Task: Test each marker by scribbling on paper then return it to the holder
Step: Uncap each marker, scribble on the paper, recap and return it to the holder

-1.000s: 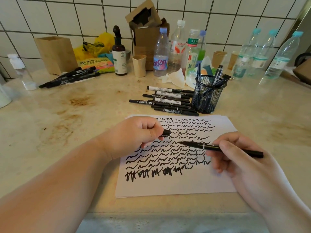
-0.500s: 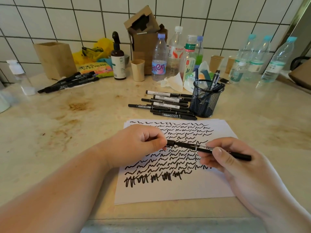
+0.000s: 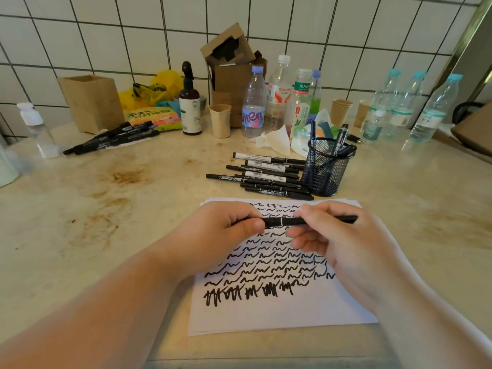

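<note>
A black marker point(image 3: 286, 221) lies level between both hands above the white paper point(image 3: 279, 312), which is covered in black scribbles. My left hand point(image 3: 223, 235) pinches its left, capped end; my right hand point(image 3: 343, 243) grips the barrel, whose tail sticks out to the right. The cap sits on the marker. Just beyond the paper stands a black mesh holder point(image 3: 326, 169) with a few markers upright in it. Several black markers point(image 3: 266, 175) lie in a row to the holder's left.
Another bunch of markers point(image 3: 111, 138) lies at the back left by a cardboard box point(image 3: 91, 102). Water bottles point(image 3: 410, 107), paper cups point(image 3: 220, 120), a brown pump bottle point(image 3: 189, 102) and tissue point(image 3: 275, 139) crowd the tiled back wall. The counter's front edge runs below the paper.
My hands came together: the cap in my left hand went onto the marker tip held by my right. Both hands rose toward the paper's far edge.
</note>
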